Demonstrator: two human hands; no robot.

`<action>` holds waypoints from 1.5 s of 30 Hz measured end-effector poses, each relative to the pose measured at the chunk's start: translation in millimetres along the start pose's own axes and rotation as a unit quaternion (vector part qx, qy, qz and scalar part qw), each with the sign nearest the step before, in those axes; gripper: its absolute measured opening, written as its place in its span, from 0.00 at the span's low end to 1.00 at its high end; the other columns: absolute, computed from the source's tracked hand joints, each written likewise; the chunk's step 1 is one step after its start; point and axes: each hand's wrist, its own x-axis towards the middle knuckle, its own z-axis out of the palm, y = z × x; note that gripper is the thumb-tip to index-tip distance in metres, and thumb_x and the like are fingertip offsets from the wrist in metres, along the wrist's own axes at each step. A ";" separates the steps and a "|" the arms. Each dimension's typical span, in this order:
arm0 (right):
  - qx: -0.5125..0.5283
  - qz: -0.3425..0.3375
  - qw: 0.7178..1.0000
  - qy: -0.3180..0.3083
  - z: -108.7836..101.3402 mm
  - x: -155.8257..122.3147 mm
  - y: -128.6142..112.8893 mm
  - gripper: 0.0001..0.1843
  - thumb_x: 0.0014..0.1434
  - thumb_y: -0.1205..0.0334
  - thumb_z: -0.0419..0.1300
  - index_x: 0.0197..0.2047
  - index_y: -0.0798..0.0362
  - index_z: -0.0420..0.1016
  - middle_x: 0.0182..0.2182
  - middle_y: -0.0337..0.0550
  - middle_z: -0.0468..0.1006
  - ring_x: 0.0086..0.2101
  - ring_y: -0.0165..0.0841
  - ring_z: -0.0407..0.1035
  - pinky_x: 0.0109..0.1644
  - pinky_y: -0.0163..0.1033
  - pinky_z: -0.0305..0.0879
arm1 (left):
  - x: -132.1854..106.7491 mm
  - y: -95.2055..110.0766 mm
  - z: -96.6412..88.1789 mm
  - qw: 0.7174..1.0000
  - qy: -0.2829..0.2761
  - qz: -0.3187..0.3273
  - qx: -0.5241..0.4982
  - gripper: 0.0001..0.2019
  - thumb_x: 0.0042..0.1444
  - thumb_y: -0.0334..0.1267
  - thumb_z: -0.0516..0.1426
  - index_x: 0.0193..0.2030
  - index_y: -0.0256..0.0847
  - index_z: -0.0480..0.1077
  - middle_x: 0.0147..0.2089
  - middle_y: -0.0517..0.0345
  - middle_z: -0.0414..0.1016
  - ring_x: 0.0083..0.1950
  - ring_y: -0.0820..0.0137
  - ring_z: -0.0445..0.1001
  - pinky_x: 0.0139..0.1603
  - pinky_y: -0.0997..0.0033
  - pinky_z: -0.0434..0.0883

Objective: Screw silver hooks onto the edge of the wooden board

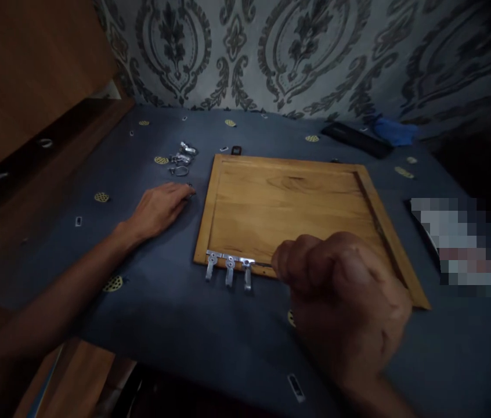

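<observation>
At near right, bare right hand point(345, 290) curled tight over a yellow-brown framed wooden panel point(291, 203) lying on a dark patterned table cover point(162, 313); cannot tell what within. Along the panel's near left edge, three silvery hinge-like metal fittings point(230, 270). Left of it, palm-down left hand point(161, 209), grip impossible to tell. Farther, loose silvery metal pieces point(187, 149); far right, long black object point(356, 139).

A pale wall covering point(237, 75) with at least 2 large dark medallions backs the blue-grey table covering point(158, 319), printed with yellow motifs. Toward the far right lies an elongated black object point(354, 139), a crumpled blue item point(396, 131) just beside it. Nearer, a pixelated object point(463, 249) is unreadable. A brown wooden panel point(32, 69) stands left.
</observation>
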 end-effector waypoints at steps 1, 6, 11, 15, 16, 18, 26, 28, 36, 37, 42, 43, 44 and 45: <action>0.001 0.000 1.000 0.002 0.1 0.2 0.1 0.20 0.70 0.59 0.55 0.24 0.50 0.64 0.19 0.32 0.55 0.21 0.29 0.52 0.27 0.39 0.50 | -0.1 0.6 -0.4 1.000 -0.004 0.001 0.002 0.15 0.67 0.35 0.49 0.55 0.43 0.72 0.54 0.50 0.79 0.56 0.56 0.77 0.54 0.56 0.74; 0.001 -0.004 1.000 0.011 1.4 1.5 0.0 0.19 0.68 0.66 0.53 0.23 0.50 0.64 0.19 0.32 0.54 0.21 0.28 0.49 0.26 0.40 0.49 | -0.5 2.8 -2.9 1.000 -0.018 0.008 0.006 0.16 0.63 0.33 0.49 0.53 0.42 0.72 0.51 0.49 0.78 0.52 0.57 0.78 0.52 0.57 0.75; -0.008 0.006 1.000 0.010 1.9 0.3 -2.7 0.19 0.68 0.63 0.54 0.23 0.50 0.64 0.19 0.33 0.55 0.21 0.29 0.52 0.26 0.40 0.49 | -1.1 5.2 -6.5 1.000 -0.019 0.008 -0.004 0.16 0.63 0.32 0.49 0.53 0.41 0.72 0.54 0.50 0.79 0.54 0.58 0.78 0.55 0.59 0.74; -0.011 0.020 1.000 0.018 2.1 -0.5 -4.5 0.20 0.69 0.61 0.56 0.23 0.49 0.65 0.19 0.34 0.56 0.22 0.30 0.55 0.27 0.41 0.50 | -1.5 7.4 -9.2 1.000 -0.024 0.006 -0.008 0.15 0.62 0.31 0.49 0.51 0.42 0.72 0.52 0.52 0.80 0.53 0.58 0.78 0.54 0.59 0.74; -0.013 0.020 1.000 0.019 2.3 -0.5 -4.6 0.21 0.69 0.60 0.56 0.23 0.49 0.65 0.19 0.34 0.56 0.22 0.31 0.55 0.27 0.41 0.50 | -1.5 7.9 -9.7 1.000 -0.026 0.006 -0.007 0.14 0.62 0.31 0.50 0.50 0.42 0.73 0.51 0.52 0.80 0.52 0.59 0.78 0.53 0.59 0.74; -0.017 0.016 0.999 0.021 2.6 -0.2 -4.2 0.21 0.69 0.59 0.57 0.23 0.49 0.65 0.19 0.34 0.56 0.22 0.31 0.55 0.27 0.41 0.51 | -1.4 9.0 -10.5 1.000 -0.029 0.004 -0.005 0.14 0.62 0.31 0.50 0.49 0.41 0.73 0.49 0.52 0.79 0.50 0.59 0.78 0.52 0.59 0.74; -0.030 -0.005 0.999 0.013 1.2 1.5 -1.8 0.22 0.69 0.57 0.56 0.22 0.49 0.64 0.18 0.33 0.55 0.20 0.29 0.52 0.26 0.40 0.50 | -0.6 11.8 -17.6 0.999 -0.034 0.000 -0.001 0.14 0.60 0.30 0.50 0.49 0.41 0.74 0.47 0.51 0.77 0.46 0.59 0.77 0.48 0.60 0.74; -0.038 -0.011 0.999 0.011 0.5 2.0 -1.4 0.23 0.70 0.55 0.57 0.22 0.48 0.63 0.18 0.33 0.54 0.20 0.29 0.52 0.26 0.40 0.50 | -0.2 11.8 -20.6 0.999 -0.030 0.002 -0.013 0.14 0.60 0.30 0.51 0.49 0.41 0.74 0.46 0.52 0.78 0.45 0.61 0.77 0.47 0.62 0.73; -0.033 -0.006 0.999 0.014 1.8 1.3 -3.3 0.21 0.69 0.61 0.55 0.22 0.49 0.62 0.18 0.34 0.55 0.21 0.29 0.53 0.26 0.40 0.52 | 0.4 21.1 -22.9 0.995 0.007 -0.011 -0.097 0.11 0.58 0.31 0.54 0.43 0.40 0.76 0.41 0.57 0.78 0.41 0.67 0.77 0.45 0.66 0.73; -0.031 -0.008 0.999 0.015 1.9 1.2 -3.2 0.21 0.69 0.62 0.55 0.22 0.49 0.62 0.19 0.34 0.55 0.21 0.29 0.53 0.26 0.40 0.52 | 0.1 24.5 -22.4 0.993 0.014 -0.016 -0.119 0.10 0.57 0.31 0.55 0.42 0.40 0.76 0.41 0.57 0.78 0.40 0.67 0.77 0.44 0.67 0.73; -0.030 -0.019 0.999 0.006 1.4 1.2 -1.6 0.21 0.70 0.61 0.55 0.23 0.49 0.62 0.19 0.33 0.56 0.21 0.29 0.54 0.26 0.39 0.52 | -2.9 51.5 -22.8 0.954 0.037 -0.048 -0.293 0.05 0.56 0.35 0.59 0.38 0.40 0.75 0.38 0.59 0.79 0.39 0.69 0.78 0.42 0.68 0.76; -0.030 -0.021 0.999 0.006 1.5 1.2 -1.3 0.21 0.69 0.62 0.55 0.23 0.49 0.62 0.19 0.33 0.56 0.21 0.28 0.54 0.26 0.39 0.52 | -3.8 58.0 -23.4 0.944 0.032 -0.049 -0.326 0.04 0.56 0.36 0.60 0.38 0.40 0.75 0.38 0.59 0.79 0.39 0.68 0.78 0.43 0.68 0.77; -0.029 -0.022 0.999 0.008 1.6 1.3 -1.0 0.20 0.69 0.63 0.54 0.23 0.49 0.62 0.19 0.33 0.56 0.21 0.28 0.54 0.26 0.39 0.52 | -4.6 64.3 -24.0 0.935 0.026 -0.047 -0.350 0.04 0.56 0.36 0.61 0.38 0.40 0.75 0.38 0.58 0.80 0.40 0.68 0.79 0.43 0.68 0.78; -0.028 -0.022 0.999 0.010 1.7 1.4 -0.9 0.20 0.69 0.65 0.53 0.23 0.49 0.62 0.19 0.33 0.56 0.21 0.28 0.54 0.26 0.40 0.52 | -5.4 70.1 -24.3 0.929 0.020 -0.043 -0.368 0.04 0.55 0.36 0.61 0.38 0.40 0.76 0.38 0.59 0.80 0.41 0.68 0.79 0.44 0.68 0.78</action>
